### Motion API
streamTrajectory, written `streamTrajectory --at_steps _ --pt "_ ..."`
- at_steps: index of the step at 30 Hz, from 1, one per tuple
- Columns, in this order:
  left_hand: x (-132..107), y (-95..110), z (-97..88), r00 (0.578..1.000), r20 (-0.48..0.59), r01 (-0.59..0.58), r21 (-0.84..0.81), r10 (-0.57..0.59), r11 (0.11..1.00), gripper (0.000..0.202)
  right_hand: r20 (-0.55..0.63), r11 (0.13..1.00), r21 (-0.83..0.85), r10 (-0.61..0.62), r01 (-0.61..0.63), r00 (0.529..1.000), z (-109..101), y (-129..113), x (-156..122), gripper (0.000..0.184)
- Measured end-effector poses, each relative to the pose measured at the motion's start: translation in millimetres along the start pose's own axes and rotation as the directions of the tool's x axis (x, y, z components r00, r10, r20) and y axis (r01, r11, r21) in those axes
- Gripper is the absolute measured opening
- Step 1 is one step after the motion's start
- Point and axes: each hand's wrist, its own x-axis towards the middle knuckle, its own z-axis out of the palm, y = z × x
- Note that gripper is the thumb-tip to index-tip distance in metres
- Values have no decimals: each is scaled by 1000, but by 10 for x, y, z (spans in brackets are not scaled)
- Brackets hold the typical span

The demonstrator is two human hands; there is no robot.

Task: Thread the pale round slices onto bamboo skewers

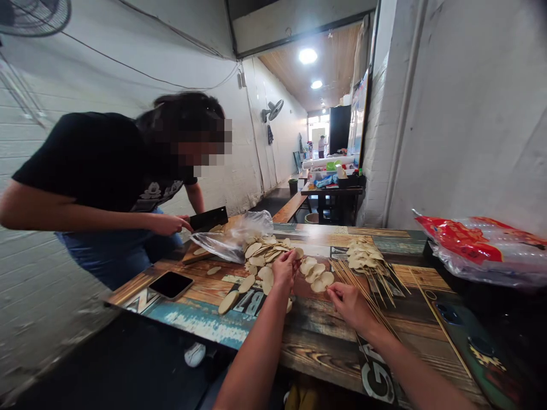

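Note:
Above the table, my right hand (344, 302) pinches the near end of a skewer strung with several thin pale slices (316, 274); most of the stick is hidden behind them. My left hand (285, 269) is closed on one round pale slice (299, 251) at the skewer's far end. Just left of it lies a heap of loose slices (258, 253), with a few ovals (228, 302) scattered nearer the edge. Bare wooden skewers (346, 272) lie beyond my right hand, beside a stack of filled skewers (366, 256).
At the left, a co-worker's hand (168, 225) holds a black cleaver (209, 218) over a wooden board (194, 253). A clear plastic bag (231, 242) sits by the heap. A phone (171, 285) lies front left, and a red-and-clear package (478, 245) stands at right.

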Motion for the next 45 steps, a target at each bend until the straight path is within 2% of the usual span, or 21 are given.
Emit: streamTrajectory --at_steps 9,14,18,25,36,45 --pt "-36 0 26 988 34 -155 119 152 981 43 -28 998 -60 -6 4 1000 10 18 6 33" --pt "-13 -65 0 971 92 -237 225 221 945 42 -10 999 -42 10 -11 1000 -10 -34 -1 33" --pt "34 -140 -24 962 97 -274 265 257 924 40 -49 998 -64 -5 2 999 -2 -48 0 33" --pt "8 -144 -1 979 132 -179 215 153 960 42 -44 1000 3 3 -3 999 0 -27 0 35" --pt "-25 -25 7 996 83 30 30 -33 999 42 -5 999 45 -4 4 1000 -25 -60 -29 38" --pt "-34 -16 17 995 88 36 71 -43 997 28 0 999 29 -33 33 999 9 -11 -35 38"
